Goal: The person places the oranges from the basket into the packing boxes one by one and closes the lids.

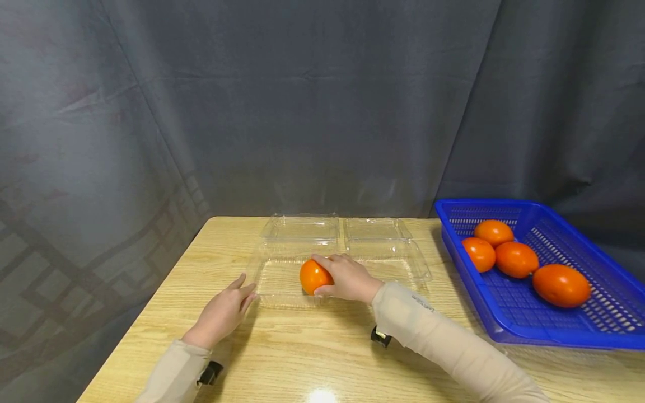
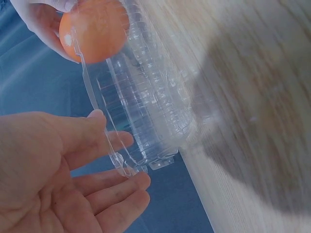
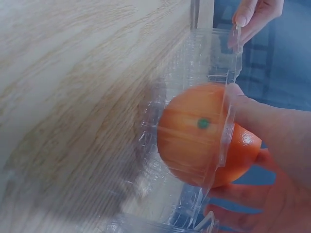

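Note:
My right hand grips an orange, thumb on the near side and fingers curled over the far side. The orange is inside the front part of a clear plastic clamshell box that lies with its lid folded back. In the right wrist view, the orange's green stem spot shows through the box's near wall. At the box's front left corner, my left hand pinches the rim; its thumb and index finger lie on either side of the plastic in the left wrist view.
Right beside the first box lies a second clear clamshell box, also with its lid back. A blue plastic basket with several oranges stands on the right of the wooden table. A dark grey curtain hangs behind.

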`<state>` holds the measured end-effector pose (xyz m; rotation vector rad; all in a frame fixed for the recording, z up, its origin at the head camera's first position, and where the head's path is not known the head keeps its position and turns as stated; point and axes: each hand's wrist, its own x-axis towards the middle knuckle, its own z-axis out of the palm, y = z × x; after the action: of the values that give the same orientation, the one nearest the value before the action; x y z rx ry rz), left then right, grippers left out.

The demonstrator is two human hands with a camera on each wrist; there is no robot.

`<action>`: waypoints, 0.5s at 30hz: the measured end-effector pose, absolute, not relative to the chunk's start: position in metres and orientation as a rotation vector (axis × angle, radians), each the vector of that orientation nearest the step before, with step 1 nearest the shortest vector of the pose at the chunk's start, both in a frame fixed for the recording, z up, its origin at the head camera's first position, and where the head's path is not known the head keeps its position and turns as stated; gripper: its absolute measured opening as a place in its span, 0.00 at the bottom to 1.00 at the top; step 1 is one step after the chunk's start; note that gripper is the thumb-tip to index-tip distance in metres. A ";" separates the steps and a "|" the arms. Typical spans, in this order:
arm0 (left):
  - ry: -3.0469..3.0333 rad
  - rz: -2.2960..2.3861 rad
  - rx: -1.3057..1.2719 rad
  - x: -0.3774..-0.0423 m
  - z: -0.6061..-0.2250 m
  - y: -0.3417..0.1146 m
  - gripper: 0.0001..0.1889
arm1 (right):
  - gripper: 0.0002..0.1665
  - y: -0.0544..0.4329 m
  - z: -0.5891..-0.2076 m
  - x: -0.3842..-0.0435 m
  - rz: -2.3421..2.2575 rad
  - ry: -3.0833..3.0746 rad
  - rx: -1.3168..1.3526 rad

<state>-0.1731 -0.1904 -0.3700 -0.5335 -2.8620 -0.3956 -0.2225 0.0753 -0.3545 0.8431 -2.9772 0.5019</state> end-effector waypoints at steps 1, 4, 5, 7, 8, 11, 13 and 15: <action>-2.862 -0.396 -0.533 -0.173 -0.370 -0.190 0.16 | 0.46 0.075 -0.354 -0.223 0.503 -2.987 0.842; -2.863 -0.402 -0.532 -0.173 -0.370 -0.190 0.16 | 0.46 0.074 -0.352 -0.223 0.501 -3.010 0.837; -2.862 -0.402 -0.531 -0.173 -0.370 -0.190 0.16 | 0.46 0.074 -0.352 -0.223 0.497 -3.018 0.835; -2.862 -0.404 -0.531 -0.173 -0.370 -0.190 0.16 | 0.46 0.074 -0.351 -0.223 0.491 -3.028 0.833; -2.861 -0.404 -0.530 -0.173 -0.370 -0.190 0.16 | 0.46 0.074 -0.351 -0.223 0.486 -3.030 0.834; -2.864 -0.400 -0.529 -0.173 -0.370 -0.190 0.16 | 0.45 0.073 -0.351 -0.223 0.466 -3.031 0.848; -2.865 -0.398 -0.528 -0.173 -0.370 -0.190 0.16 | 0.45 0.074 -0.351 -0.223 0.451 -3.023 0.863; -2.866 -0.394 -0.528 -0.173 -0.371 -0.190 0.16 | 0.45 0.074 -0.351 -0.224 0.436 -3.022 0.874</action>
<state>-0.1733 -0.1905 -0.3706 -0.5278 -2.8660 -0.3943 -0.2236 0.0735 -0.3508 0.8742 -3.0216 0.4359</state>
